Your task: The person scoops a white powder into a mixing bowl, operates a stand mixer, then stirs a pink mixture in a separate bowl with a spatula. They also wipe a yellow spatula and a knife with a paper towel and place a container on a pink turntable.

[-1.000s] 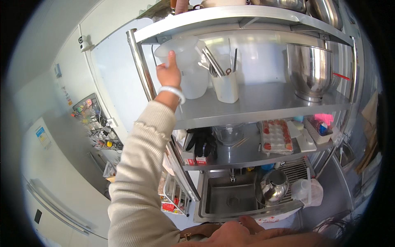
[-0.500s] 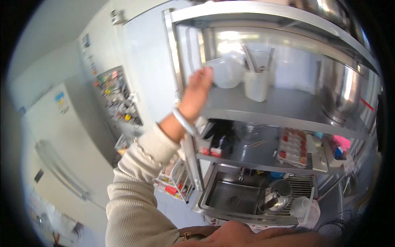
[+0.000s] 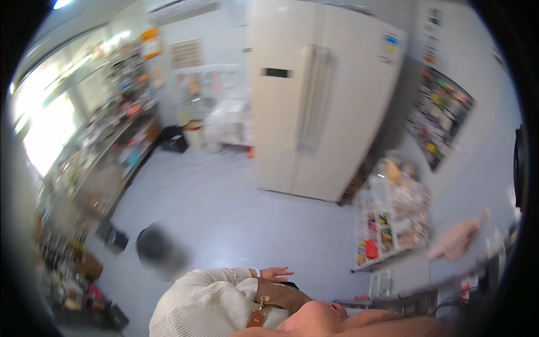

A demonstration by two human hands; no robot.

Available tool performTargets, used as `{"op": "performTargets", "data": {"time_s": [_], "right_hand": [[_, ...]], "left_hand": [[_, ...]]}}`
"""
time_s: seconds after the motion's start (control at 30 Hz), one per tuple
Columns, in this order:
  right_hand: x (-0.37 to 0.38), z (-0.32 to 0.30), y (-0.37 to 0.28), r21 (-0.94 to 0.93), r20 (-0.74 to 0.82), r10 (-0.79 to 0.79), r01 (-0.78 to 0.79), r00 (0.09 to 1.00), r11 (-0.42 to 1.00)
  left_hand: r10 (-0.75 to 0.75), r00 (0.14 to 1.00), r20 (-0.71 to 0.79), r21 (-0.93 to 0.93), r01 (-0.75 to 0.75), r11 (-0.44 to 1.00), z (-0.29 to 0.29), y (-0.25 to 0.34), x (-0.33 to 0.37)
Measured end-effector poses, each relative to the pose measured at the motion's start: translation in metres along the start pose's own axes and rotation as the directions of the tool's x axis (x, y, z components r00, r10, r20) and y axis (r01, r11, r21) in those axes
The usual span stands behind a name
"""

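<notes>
My left hand (image 3: pixel 275 273) is low in the picture, just beyond the brown apron (image 3: pixel 281 296) at my front. It holds nothing that I can see, and its fingers are stretched out and apart. A white bracelet (image 3: pixel 258 272) circles the wrist below a cream ribbed sleeve (image 3: pixel 196 295). Floor lies behind the fingers, and no object touches them. My right hand is out of sight.
A tall two-door fridge (image 3: pixel 320 101) stands ahead. Right of it, a white rack cart (image 3: pixel 387 219) carries bags and packets. Cluttered shelving (image 3: pixel 106 163) runs along the left by a bright window. On the floor, a dark round bin-like thing (image 3: pixel 157 247) is blurred.
The view has swung left from the metal shelves and sink to the fridge and floor. My left hand, raised by the upper shelf before, is now down by my body.
</notes>
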State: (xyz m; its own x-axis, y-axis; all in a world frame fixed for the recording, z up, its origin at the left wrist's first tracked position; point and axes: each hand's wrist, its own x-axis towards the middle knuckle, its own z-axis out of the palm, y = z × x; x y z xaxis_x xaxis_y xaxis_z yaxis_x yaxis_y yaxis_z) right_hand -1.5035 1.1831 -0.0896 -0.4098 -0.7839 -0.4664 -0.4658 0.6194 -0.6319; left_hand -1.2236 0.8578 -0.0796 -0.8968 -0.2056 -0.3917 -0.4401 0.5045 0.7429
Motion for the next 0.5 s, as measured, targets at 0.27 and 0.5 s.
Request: {"op": "performTargets", "data": {"time_s": [0.27, 0.5], "right_hand": [[0.178, 0.123, -0.261, 0.111, 0.229, -0.447, 0.433, 0.865, 0.895], [0.358, 0.214, -0.292, -0.095, 0.803, -0.202, 0.454, 0.561, 0.886]], "left_hand": [[-0.477, 0.857, -0.197, -0.385, 0.380, 0.841, -0.044, -0.154, -0.176], [-0.554, 0.793, -0.253, -0.592, 0.325, 0.737, -0.122, -0.244, -0.195]]}}
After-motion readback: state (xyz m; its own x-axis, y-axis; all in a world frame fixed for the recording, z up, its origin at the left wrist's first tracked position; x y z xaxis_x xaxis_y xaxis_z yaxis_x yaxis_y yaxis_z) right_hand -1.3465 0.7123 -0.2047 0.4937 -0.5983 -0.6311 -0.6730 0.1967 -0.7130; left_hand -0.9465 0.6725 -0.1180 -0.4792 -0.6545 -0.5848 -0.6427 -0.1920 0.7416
